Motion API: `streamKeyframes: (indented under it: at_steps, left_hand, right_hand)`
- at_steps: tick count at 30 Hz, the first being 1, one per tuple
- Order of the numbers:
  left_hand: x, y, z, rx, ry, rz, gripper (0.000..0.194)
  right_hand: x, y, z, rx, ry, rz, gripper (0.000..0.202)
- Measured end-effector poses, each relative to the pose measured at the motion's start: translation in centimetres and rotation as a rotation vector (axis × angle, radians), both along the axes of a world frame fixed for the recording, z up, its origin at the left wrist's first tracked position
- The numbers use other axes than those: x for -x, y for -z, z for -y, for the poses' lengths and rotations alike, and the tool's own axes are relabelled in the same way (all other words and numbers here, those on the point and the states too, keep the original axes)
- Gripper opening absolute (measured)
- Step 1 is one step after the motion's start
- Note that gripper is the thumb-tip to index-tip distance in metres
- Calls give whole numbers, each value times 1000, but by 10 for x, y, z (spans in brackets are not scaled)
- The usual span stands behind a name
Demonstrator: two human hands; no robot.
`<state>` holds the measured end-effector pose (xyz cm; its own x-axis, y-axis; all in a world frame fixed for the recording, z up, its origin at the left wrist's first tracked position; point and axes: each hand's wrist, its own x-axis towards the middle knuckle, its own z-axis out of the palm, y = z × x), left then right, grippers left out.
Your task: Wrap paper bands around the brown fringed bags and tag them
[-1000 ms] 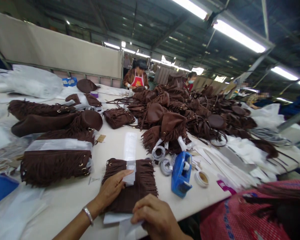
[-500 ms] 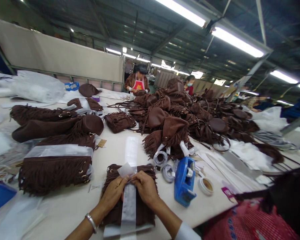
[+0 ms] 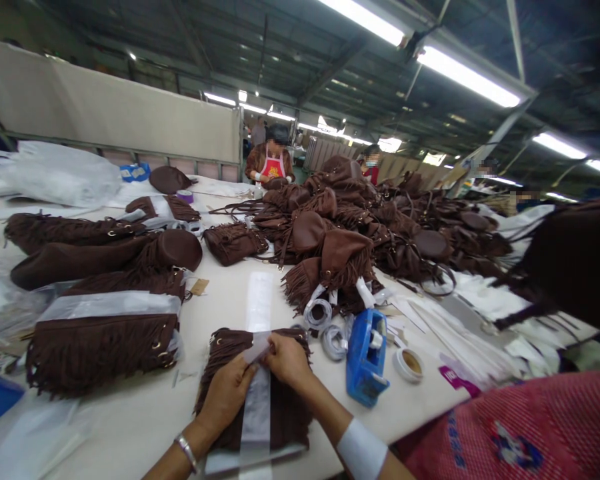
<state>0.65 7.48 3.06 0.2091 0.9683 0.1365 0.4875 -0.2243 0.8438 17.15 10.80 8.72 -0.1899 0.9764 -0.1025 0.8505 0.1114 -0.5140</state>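
Note:
A brown fringed bag [image 3: 290, 413] lies flat at the near edge of the table, crossed lengthwise by a translucent plastic strip [image 3: 256, 407] that runs past its far side. Over the bag's upper part, my left hand [image 3: 227, 390] pinches a small translucent piece [image 3: 257, 348] between thumb and fingers. Close beside it, my right hand [image 3: 286, 360] is also closed, its fingertips at the other end of that piece. The bag's middle is partly hidden by both hands.
A blue tape dispenser [image 3: 364, 360], a tape roll [image 3: 409, 365] and coiled clear strips [image 3: 334, 341] are right of the bag. Wrapped brown bags [image 3: 105, 347] lie left, a large bag pile [image 3: 350, 207] beyond. A person in red checked cloth [image 3: 520, 427] is close at right.
The small translucent piece has turned and now lies between my hands. At the right, the person in red has moved nearer, and a dark brown shape has risen above the table.

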Motion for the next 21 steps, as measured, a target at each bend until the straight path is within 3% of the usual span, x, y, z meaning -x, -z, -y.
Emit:
streamKeyframes:
  at_steps: [4,7,11,13,17,21]
  left_hand:
    - [-3,3,2,-75,21,-49,45]
    - [-6,1,7,-175,-108,-141,53]
    - [-5,-5,20,-244,-279,-224,26]
    - [-3,-8,28,-239,-212,-259,11]
    - [-1,-8,36,-347,21,-331,19]
    - [-3,3,36,-435,40,-463,24]
  right_hand:
    - [1,2,-3,7,28,17,18]
    - [1,5,-3,12,39,20,15]
    - [0,9,-3,13,55,16,12]
    - [-1,11,-4,13,59,13,12]
    - [-3,14,-6,26,49,7,13]
    - [-2,14,-7,27,47,-2,13]
